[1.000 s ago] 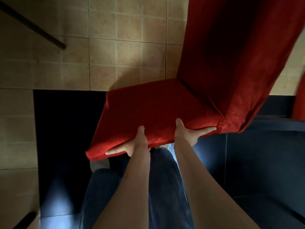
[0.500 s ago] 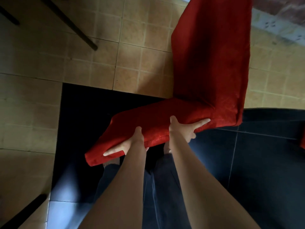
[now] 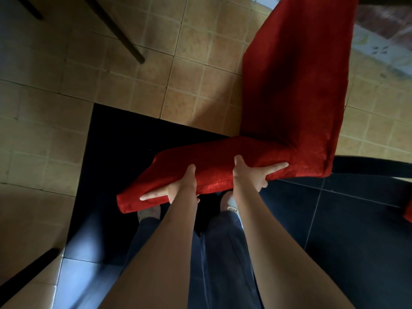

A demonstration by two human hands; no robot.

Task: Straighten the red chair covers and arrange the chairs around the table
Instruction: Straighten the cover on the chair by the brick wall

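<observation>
Seen from the head camera, the floor [image 3: 51, 139] is tan tile at the far side and left, with a block of dark tile [image 3: 347, 230] under the person and off to the right. A thin dark leg [image 3: 116, 30] slants down onto the tan tile at far left, and a second dark bar [image 3: 29, 268] crosses the near left corner. A patterned strip [image 3: 379, 52] runs along the far right edge. A scrap of another red cover [image 3: 408, 210] shows at the right edge. The person's dark trousers [image 3: 223, 253] and pale shoes [image 3: 230, 202] sit directly beneath the seat.

The chair [image 3: 289, 97], in its red cover, fills the centre and right: the backrest rises toward the far right, the seat cushion juts out toward the near left.

The left hand [image 3: 176, 190] grasps the near edge of the seat, thumb on top, forefinger stretched along the side. The right hand [image 3: 254, 175] grasps the same edge closer to the backrest, thumb up on the cushion, forefinger pointing along the fabric.
</observation>
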